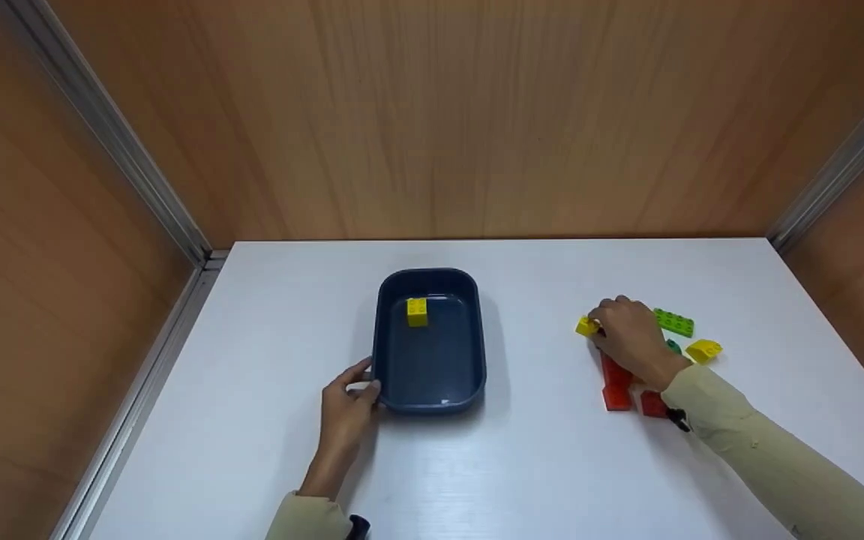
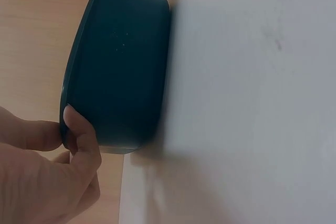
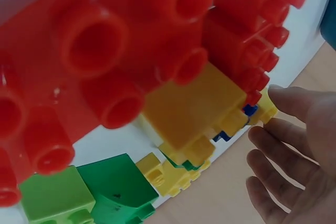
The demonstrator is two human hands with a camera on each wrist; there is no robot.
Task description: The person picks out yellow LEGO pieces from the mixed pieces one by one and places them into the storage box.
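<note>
A dark blue tray point(image 1: 432, 371) stands on the white table, and a yellow toy brick point(image 1: 417, 312) lies inside it toward the far end. My left hand point(image 1: 346, 416) pinches the tray's rim at its near left corner; the left wrist view has thumb and fingers on either side of that rim. Over to the right, my right hand point(image 1: 633, 336) reaches across a group of toy bricks and holds another yellow brick point(image 1: 586, 326) at their left edge. Thumb and index finger meet this brick point(image 3: 266, 109) in the right wrist view. Part of the group is hidden under that hand.
Around my right hand lie red bricks point(image 1: 616, 384), a light green brick point(image 1: 673, 322), a sloped yellow brick point(image 1: 704, 350) and a dark green piece point(image 1: 673, 346). Blue studs point(image 3: 250, 110) show beside the held brick. A wooden panel point(image 1: 432, 135) rises behind the table.
</note>
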